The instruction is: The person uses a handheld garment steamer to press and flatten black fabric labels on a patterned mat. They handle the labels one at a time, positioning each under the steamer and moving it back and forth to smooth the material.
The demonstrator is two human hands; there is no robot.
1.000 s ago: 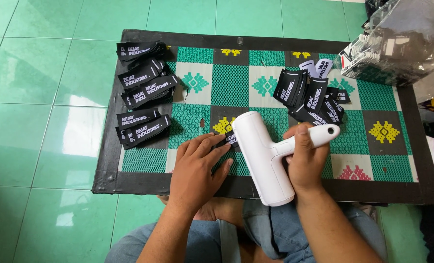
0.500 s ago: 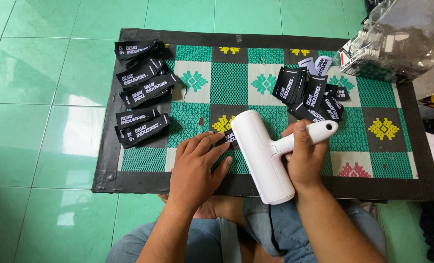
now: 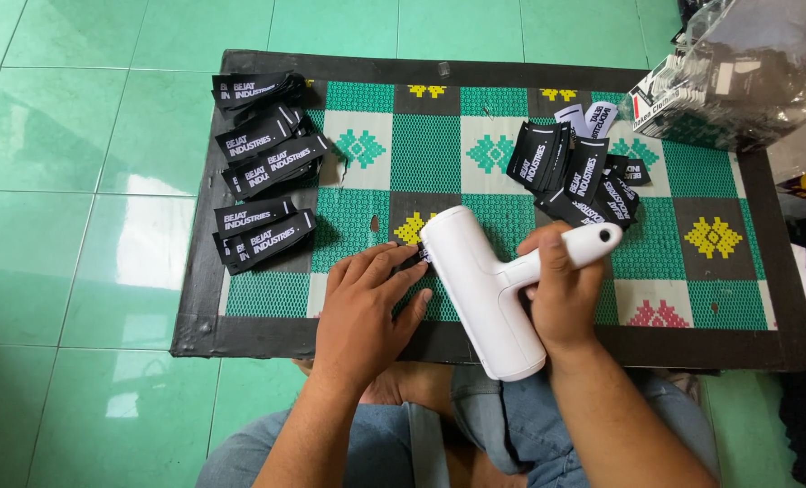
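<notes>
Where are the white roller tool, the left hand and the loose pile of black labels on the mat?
white roller tool (image 3: 482, 298), head view, on the middle of its barrel.
left hand (image 3: 362, 303), head view, on the back of the hand.
loose pile of black labels (image 3: 576, 172), head view, on a label near the pile's middle.

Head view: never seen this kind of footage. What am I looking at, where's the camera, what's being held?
There is no machine here: a person works with two bare hands. The single picture comes from a camera worn on the person's head, looking down past their knees.

On the green tiled floor lies a low board with a black rim and a green patterned mat. Neat stacks of black fabric labels sit on its left side, and a looser pile of labels lies to the right. A clear plastic bag lies at the top right corner.

The right hand grips the handle of a white hand roller. The left hand presses flat on the mat, fingertips on a small black label beside the roller.
</notes>
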